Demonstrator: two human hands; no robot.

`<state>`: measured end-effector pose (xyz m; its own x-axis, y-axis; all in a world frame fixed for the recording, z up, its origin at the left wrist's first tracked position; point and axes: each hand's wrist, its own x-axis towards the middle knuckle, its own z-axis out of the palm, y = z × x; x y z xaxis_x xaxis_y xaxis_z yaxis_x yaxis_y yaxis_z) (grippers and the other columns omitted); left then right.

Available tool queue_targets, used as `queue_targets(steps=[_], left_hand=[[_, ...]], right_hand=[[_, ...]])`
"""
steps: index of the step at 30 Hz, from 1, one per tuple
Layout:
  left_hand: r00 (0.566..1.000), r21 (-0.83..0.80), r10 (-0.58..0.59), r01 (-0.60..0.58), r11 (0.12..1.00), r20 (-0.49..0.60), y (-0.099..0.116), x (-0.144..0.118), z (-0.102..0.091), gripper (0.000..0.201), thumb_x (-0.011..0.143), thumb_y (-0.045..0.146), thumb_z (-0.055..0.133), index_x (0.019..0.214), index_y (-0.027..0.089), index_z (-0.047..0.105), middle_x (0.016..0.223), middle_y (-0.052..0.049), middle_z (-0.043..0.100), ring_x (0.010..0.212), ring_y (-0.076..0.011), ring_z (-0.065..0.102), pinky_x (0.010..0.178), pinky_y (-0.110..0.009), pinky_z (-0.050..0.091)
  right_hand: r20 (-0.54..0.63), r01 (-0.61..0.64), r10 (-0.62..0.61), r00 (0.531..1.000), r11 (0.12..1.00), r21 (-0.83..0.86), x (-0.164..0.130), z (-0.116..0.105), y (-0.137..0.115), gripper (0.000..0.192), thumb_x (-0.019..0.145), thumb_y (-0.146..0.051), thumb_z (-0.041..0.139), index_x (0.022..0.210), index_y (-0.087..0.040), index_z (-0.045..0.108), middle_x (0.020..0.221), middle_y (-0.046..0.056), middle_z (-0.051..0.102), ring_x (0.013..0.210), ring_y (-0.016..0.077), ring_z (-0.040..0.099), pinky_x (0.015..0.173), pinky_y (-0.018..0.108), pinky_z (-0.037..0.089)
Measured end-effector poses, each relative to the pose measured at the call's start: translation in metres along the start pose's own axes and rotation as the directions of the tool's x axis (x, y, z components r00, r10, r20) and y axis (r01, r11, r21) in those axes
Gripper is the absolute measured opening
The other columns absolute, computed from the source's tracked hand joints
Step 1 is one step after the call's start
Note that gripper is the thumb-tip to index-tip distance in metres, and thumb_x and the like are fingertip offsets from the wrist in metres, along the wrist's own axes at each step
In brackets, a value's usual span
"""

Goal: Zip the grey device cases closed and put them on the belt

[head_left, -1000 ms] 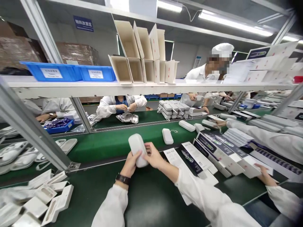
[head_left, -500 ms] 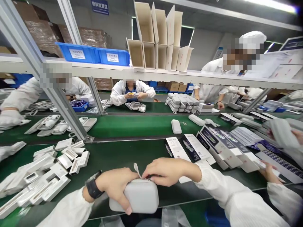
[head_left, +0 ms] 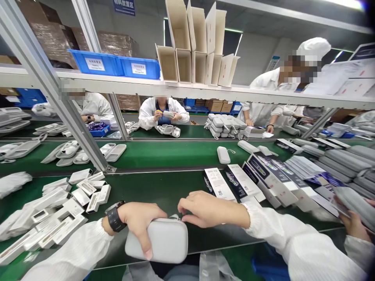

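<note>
My left hand (head_left: 140, 224), with a black watch on its wrist, grips a light grey zip case (head_left: 162, 244) held flat at the near edge of the green bench (head_left: 152, 191). My right hand (head_left: 209, 210) rests its fingertips on the case's top edge, pinching at the zip pull there. The case's underside is hidden. Behind my right hand lie dark and white printed product boxes (head_left: 234, 183) in a slanting row.
Small white tray inserts (head_left: 64, 207) are heaped at the left. Another grey case (head_left: 224, 155) lies on the belt beyond. A co-worker's hand (head_left: 356, 224) holds a grey case at the right. Open cartons (head_left: 195, 43) and blue bins (head_left: 117, 64) stand on the shelf above.
The case came from upright over the belt down to the bench's near edge, lying flat. In the last half second it shifted slightly left and the loose strap no longer sticks up.
</note>
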<state>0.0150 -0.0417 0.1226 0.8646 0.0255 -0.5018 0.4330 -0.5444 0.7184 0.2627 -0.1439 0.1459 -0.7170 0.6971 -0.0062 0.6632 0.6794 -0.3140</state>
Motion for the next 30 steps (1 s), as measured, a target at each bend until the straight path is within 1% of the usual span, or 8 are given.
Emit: queue_targets(steps=[2, 6, 11, 16, 20, 25, 28, 30], left_hand=[[1.000, 0.009, 0.005, -0.005, 1.000, 0.007, 0.002, 0.000, -0.001, 0.065, 0.044, 0.053, 0.093, 0.096, 0.022, 0.068, 0.093, 0.002, 0.076, 0.079, -0.0212, 0.068, 0.065, -0.024, 0.049], [0.998, 0.011, 0.042, -0.042, 0.999, 0.052, 0.003, 0.003, 0.000, 0.066, 0.044, 0.053, 0.093, 0.096, 0.022, 0.069, 0.091, 0.002, 0.075, 0.077, -0.0215, 0.068, 0.065, -0.026, 0.049], [0.994, 0.004, 0.019, -0.020, 1.000, 0.109, -0.001, 0.007, 0.003, 0.066, 0.040, 0.052, 0.094, 0.095, 0.022, 0.070, 0.090, 0.003, 0.076, 0.077, -0.0232, 0.069, 0.064, -0.027, 0.050], [0.995, -0.058, -0.001, 0.007, 0.998, 0.099, -0.008, 0.007, 0.004, 0.065, 0.040, 0.048, 0.095, 0.095, 0.023, 0.070, 0.093, 0.003, 0.076, 0.082, -0.0236, 0.070, 0.068, -0.027, 0.051], [0.996, -0.141, 0.006, 0.007, 0.990, 0.089, -0.018, 0.006, 0.005, 0.066, 0.039, 0.041, 0.097, 0.096, 0.022, 0.071, 0.092, 0.003, 0.075, 0.080, -0.0212, 0.068, 0.068, -0.025, 0.051], [0.999, -0.461, 0.046, -0.047, 0.886, -0.013, -0.047, 0.011, 0.007, 0.074, 0.039, 0.035, 0.098, 0.106, 0.020, 0.070, 0.096, 0.000, 0.074, 0.080, -0.0180, 0.065, 0.069, -0.024, 0.053], [0.995, -0.564, 0.072, -0.102, 0.819, -0.074, -0.064, 0.019, 0.009, 0.076, 0.040, 0.035, 0.098, 0.109, 0.019, 0.071, 0.097, -0.001, 0.073, 0.081, -0.0170, 0.065, 0.072, -0.023, 0.054], [0.994, -0.586, 0.091, -0.109, 0.803, -0.061, -0.074, 0.026, 0.009, 0.075, 0.040, 0.037, 0.098, 0.108, 0.018, 0.072, 0.095, -0.002, 0.073, 0.079, -0.0171, 0.066, 0.071, -0.023, 0.055]], right_hand=[[0.052, -0.005, -0.001, 0.999, 0.993, 0.121, 0.000, 0.005, 0.007, 0.021, 0.095, -0.032, 0.061, 0.111, -0.019, 0.062, 0.093, 0.003, 0.074, 0.080, 0.0171, 0.065, 0.074, 0.028, 0.045], [0.156, 0.083, -0.163, 0.974, 0.901, 0.425, 0.006, 0.023, 0.023, 0.024, 0.095, -0.025, 0.059, 0.117, -0.015, 0.064, 0.096, 0.005, 0.074, 0.075, 0.0118, 0.065, 0.070, 0.021, 0.047], [0.108, 0.117, -0.210, 0.972, 0.826, 0.551, 0.008, 0.034, 0.028, 0.016, 0.095, -0.027, 0.061, 0.102, -0.014, 0.067, 0.082, 0.002, 0.072, 0.067, 0.0085, 0.061, 0.064, 0.016, 0.045], [0.012, 0.119, -0.138, 0.990, 0.892, 0.436, 0.007, 0.039, 0.021, 0.006, 0.091, -0.020, 0.059, 0.095, -0.017, 0.063, 0.074, -0.003, 0.063, 0.061, 0.0069, 0.052, 0.061, 0.017, 0.040], [0.004, 0.111, -0.120, 0.993, 0.928, 0.355, 0.005, 0.039, 0.017, 0.007, 0.091, -0.015, 0.050, 0.089, -0.019, 0.056, 0.071, -0.005, 0.054, 0.061, 0.0076, 0.047, 0.060, 0.018, 0.037], [-0.072, 0.065, -0.063, 0.995, 0.998, 0.025, 0.000, 0.027, 0.020, 0.011, 0.091, -0.015, 0.048, 0.081, -0.020, 0.050, 0.074, -0.003, 0.054, 0.062, 0.0102, 0.042, 0.063, 0.024, 0.034], [-0.116, 0.023, -0.049, 0.992, 0.977, -0.211, 0.001, 0.025, 0.023, 0.009, 0.093, -0.018, 0.047, 0.085, -0.020, 0.052, 0.078, -0.001, 0.057, 0.060, 0.0120, 0.039, 0.066, 0.029, 0.032], [-0.107, 0.025, -0.052, 0.993, 0.972, -0.234, 0.002, 0.027, 0.025, 0.008, 0.093, -0.019, 0.047, 0.088, -0.020, 0.052, 0.079, 0.000, 0.057, 0.061, 0.0125, 0.039, 0.066, 0.029, 0.032]])
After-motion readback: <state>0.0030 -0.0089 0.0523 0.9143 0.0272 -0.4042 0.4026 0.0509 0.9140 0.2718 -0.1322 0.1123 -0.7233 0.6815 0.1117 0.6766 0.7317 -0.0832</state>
